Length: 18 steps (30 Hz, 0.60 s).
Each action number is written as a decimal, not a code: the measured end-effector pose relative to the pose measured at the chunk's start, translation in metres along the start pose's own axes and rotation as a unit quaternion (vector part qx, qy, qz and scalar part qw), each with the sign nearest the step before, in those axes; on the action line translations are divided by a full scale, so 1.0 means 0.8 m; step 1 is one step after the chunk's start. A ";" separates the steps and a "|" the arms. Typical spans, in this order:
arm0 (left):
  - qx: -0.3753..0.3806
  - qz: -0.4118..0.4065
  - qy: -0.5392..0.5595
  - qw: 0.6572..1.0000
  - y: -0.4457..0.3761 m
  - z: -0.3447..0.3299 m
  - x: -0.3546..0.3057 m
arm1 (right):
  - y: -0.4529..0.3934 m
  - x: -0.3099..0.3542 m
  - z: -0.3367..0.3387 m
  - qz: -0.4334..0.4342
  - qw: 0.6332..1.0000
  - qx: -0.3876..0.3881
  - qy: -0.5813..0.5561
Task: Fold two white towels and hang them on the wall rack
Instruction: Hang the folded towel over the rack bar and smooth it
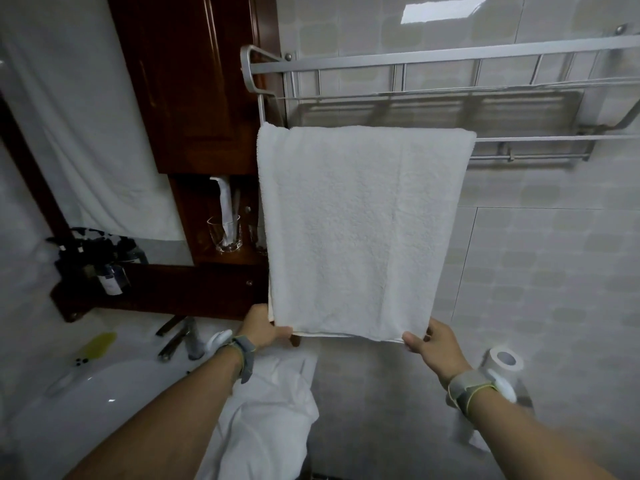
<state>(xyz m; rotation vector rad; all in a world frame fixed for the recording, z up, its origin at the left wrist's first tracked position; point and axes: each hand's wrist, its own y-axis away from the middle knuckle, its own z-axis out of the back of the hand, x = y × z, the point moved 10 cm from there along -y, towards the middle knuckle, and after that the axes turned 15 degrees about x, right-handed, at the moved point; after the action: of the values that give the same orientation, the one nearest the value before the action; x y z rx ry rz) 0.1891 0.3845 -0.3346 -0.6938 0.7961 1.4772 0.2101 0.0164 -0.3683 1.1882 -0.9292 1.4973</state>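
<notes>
One folded towel [360,230] hangs over the rack [433,60] rail, left hand [265,329] and right hand [434,346] pinching its bottom corners; second towel [266,414] lies crumpled below the rack, apparently unfolded, so roughly half done.

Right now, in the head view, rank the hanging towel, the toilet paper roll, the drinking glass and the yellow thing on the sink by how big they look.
1. hanging towel, by far the largest
2. toilet paper roll, yellow item and drinking glass: too close in apparent size to rank
</notes>
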 end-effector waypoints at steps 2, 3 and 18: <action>0.038 0.031 -0.035 0.998 -0.002 -0.007 0.017 | 0.003 -0.012 -0.006 -0.018 1.000 0.001 -0.019; 0.070 0.061 -0.073 0.993 -0.004 -0.015 0.029 | 0.004 -0.023 -0.015 -0.037 0.999 0.017 -0.016; 0.289 -0.076 -0.504 0.810 -0.026 -0.099 0.061 | 0.005 -0.102 -0.360 -0.166 0.820 0.323 0.443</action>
<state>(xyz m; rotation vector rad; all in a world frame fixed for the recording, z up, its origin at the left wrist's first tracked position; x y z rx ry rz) 0.2039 0.3482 -0.4214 0.4929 0.2821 1.1224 0.1443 0.2697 -0.5146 0.8376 0.4385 1.8372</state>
